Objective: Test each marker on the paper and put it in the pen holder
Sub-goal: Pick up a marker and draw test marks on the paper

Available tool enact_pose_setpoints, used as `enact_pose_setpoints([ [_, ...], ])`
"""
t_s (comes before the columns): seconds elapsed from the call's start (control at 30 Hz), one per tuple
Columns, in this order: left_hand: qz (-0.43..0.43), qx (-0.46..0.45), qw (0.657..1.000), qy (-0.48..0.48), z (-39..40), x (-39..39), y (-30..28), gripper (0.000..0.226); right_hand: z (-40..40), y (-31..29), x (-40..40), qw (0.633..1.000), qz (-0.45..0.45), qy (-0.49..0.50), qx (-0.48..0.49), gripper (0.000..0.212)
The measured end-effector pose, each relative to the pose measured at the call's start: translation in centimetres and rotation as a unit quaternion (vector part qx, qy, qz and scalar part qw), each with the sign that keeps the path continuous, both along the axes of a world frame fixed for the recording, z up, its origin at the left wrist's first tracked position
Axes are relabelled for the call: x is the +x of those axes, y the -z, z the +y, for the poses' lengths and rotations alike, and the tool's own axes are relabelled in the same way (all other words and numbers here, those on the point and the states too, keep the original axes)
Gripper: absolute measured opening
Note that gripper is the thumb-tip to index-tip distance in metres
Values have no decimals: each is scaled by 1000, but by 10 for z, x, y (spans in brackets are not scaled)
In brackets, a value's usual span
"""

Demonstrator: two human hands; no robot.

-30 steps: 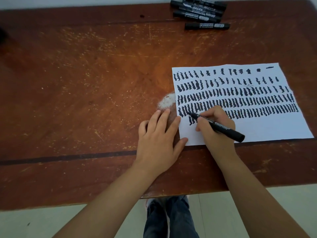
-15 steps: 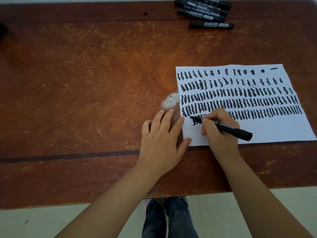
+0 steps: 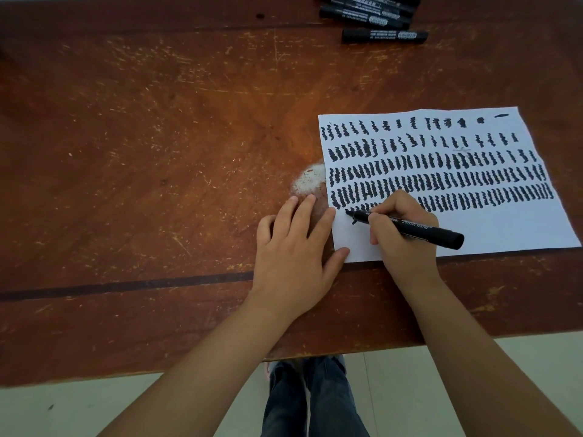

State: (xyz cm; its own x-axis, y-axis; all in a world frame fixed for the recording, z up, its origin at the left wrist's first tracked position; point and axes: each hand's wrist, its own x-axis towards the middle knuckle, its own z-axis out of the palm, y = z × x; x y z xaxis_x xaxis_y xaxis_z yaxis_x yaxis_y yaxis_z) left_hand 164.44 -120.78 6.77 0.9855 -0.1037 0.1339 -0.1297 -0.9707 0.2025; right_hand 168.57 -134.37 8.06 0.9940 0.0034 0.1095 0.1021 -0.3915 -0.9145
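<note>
Black marker (image 3: 410, 229): pinched in my right hand (image 3: 405, 234) fingers, tip touching the paper's near-left corner.
Left hand (image 3: 291, 247): fingers straight, flat on the worktop (image 3: 142, 159), thumb on the paper's edge.
Paper (image 3: 492, 228): white, rows of black squiggles.
Spare markers (image 3: 372, 14): lying capped at the far edge.

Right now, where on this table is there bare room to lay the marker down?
The widest bare stretch is the wood left of the left hand, up to the table's far edge. There is also a blank strip of paper under the last row. It is crowded at the far right, where the capped markers lie, and around the right hand holding the marker.
</note>
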Motion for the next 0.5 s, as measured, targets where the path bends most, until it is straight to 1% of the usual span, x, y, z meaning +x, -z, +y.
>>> enact_pose_setpoints([
  [0.13, 1, 0, 1000, 0, 0, 0, -1, 53, -1, 1, 0, 1000, -7, -4, 3, 23],
  [0.27, 3, 1, 1000, 1, 0, 0, 0, 53, -2, 1, 1, 1000, 7, -3, 4, 14],
  [0.37, 4, 2, 1000, 0, 0, 0, 1, 54, -2, 2, 1, 1000, -3, -6, 25, 23],
  [0.5, 10, 9, 1000, 0, 0, 0, 0, 54, -3, 3, 2, 1000, 2, -8, 27, 20],
])
